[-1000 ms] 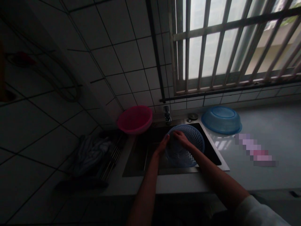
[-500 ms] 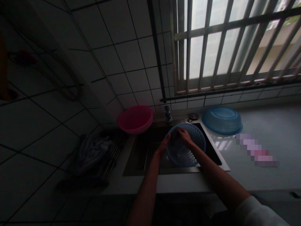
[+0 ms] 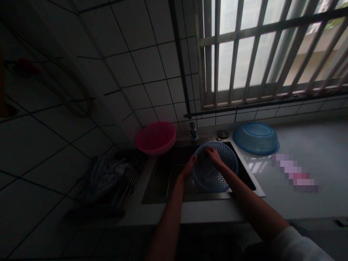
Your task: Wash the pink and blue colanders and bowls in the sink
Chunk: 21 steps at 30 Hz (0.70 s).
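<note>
A blue plastic colander (image 3: 230, 159) with a holed wall sits in the sink (image 3: 174, 198), tilted a little towards me. My left hand (image 3: 189, 167) is closed on its left rim, thumb on the edge. Inside the colander, near its upper left wall, my right hand (image 3: 213, 156) has its fingers curled together. Those fingers press against something dark, perhaps a cloth or scrubber, too dim to make out. The faucet (image 3: 193, 132) stands just behind the colander.
A pink basin (image 3: 156, 137) rests at the sink's back left corner. An upturned blue basin (image 3: 256, 139) lies on the right counter, near a sink strainer (image 3: 223, 134) and a blurred-out patch (image 3: 295, 173). Striped cloth (image 3: 108, 177) lies by a rack (image 3: 130, 186) at left. Barred window behind.
Both hands stay at the colander in almost the same place. The whole view has shifted very slightly; nothing has been let go or taken up.
</note>
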Each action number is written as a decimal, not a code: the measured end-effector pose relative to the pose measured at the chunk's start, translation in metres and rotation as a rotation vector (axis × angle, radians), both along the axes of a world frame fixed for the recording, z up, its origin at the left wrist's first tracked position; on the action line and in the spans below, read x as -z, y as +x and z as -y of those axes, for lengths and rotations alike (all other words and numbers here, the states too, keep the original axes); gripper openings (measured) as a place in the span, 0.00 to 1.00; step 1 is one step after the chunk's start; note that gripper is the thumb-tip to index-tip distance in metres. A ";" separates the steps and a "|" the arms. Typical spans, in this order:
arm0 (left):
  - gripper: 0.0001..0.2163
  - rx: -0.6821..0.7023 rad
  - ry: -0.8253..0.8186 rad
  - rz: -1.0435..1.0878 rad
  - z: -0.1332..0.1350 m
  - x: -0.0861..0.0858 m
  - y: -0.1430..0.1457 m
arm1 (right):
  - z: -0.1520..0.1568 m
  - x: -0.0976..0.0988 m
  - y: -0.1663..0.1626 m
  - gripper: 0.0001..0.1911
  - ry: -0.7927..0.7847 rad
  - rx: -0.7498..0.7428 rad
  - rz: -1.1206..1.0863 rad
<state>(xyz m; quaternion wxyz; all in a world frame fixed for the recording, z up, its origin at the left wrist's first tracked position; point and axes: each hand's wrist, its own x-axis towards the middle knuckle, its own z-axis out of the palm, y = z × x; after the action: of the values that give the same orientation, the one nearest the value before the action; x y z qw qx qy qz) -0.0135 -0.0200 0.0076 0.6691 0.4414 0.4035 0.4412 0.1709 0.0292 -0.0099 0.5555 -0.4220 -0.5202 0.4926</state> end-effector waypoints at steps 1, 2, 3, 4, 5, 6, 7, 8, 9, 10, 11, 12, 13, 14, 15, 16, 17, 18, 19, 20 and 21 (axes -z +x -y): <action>0.30 0.013 0.000 -0.003 0.001 0.001 0.001 | -0.002 -0.001 0.004 0.22 -0.003 0.017 -0.004; 0.31 0.021 0.000 -0.006 0.001 0.002 0.001 | -0.001 -0.001 0.004 0.22 0.001 -0.011 0.008; 0.33 0.023 0.001 -0.005 0.002 0.002 0.001 | 0.002 0.001 0.001 0.23 0.008 -0.080 0.032; 0.35 0.017 0.003 -0.003 0.001 0.003 0.000 | 0.006 0.003 -0.005 0.23 0.010 -0.181 0.063; 0.36 0.001 0.003 -0.005 0.001 0.004 -0.001 | 0.012 0.007 -0.014 0.24 0.006 -0.300 0.097; 0.36 -0.027 0.002 -0.016 0.000 0.004 -0.003 | 0.018 0.011 -0.022 0.25 -0.006 -0.415 0.127; 0.36 -0.057 -0.002 -0.034 -0.001 0.005 -0.004 | 0.024 0.014 -0.030 0.26 -0.019 -0.511 0.152; 0.35 -0.085 -0.007 -0.055 -0.002 0.005 -0.005 | 0.028 0.017 -0.036 0.26 -0.027 -0.568 0.166; 0.34 -0.106 -0.012 -0.069 -0.003 0.005 -0.005 | 0.029 0.018 -0.039 0.25 -0.023 -0.580 0.170; 0.32 -0.108 -0.015 -0.072 -0.004 0.004 -0.005 | 0.029 0.017 -0.038 0.24 -0.008 -0.547 0.162; 0.31 -0.089 -0.014 -0.061 -0.003 0.004 -0.004 | 0.026 0.014 -0.034 0.23 0.011 -0.478 0.145; 0.30 -0.054 -0.011 -0.040 -0.003 0.003 -0.002 | 0.021 0.011 -0.027 0.22 0.027 -0.382 0.119; 0.29 -0.015 -0.008 -0.017 -0.002 0.002 0.000 | 0.016 0.006 -0.019 0.22 0.037 -0.270 0.086; 0.29 0.020 -0.005 0.005 0.000 0.000 0.003 | 0.011 0.003 -0.011 0.22 0.035 -0.156 0.049; 0.29 0.048 -0.003 0.024 0.001 0.000 0.004 | 0.008 0.000 -0.005 0.22 0.030 -0.062 0.014; 0.30 0.063 -0.003 0.038 0.002 -0.001 0.005 | 0.006 -0.002 -0.002 0.22 0.025 -0.008 -0.010; 0.30 0.064 -0.004 0.044 0.002 -0.002 0.005 | 0.007 -0.001 -0.002 0.21 0.024 -0.013 -0.017; 0.30 0.048 -0.007 0.040 0.002 -0.002 0.004 | 0.010 0.001 -0.006 0.21 0.023 -0.077 -0.010; 0.29 0.022 -0.018 0.022 0.002 -0.002 0.002 | 0.015 0.004 -0.012 0.22 0.015 -0.195 0.010; 0.29 -0.011 -0.039 -0.005 0.001 -0.002 0.000 | 0.020 0.008 -0.021 0.22 0.006 -0.360 0.049; 0.29 -0.043 -0.069 -0.036 0.000 -0.002 -0.003 | 0.026 0.012 -0.029 0.23 -0.028 -0.505 0.064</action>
<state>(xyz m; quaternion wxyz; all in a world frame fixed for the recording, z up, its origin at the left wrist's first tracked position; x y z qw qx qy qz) -0.0164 -0.0199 0.0094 0.6670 0.4170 0.4399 0.4333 0.1423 0.0037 -0.0219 0.3922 -0.3016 -0.6198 0.6092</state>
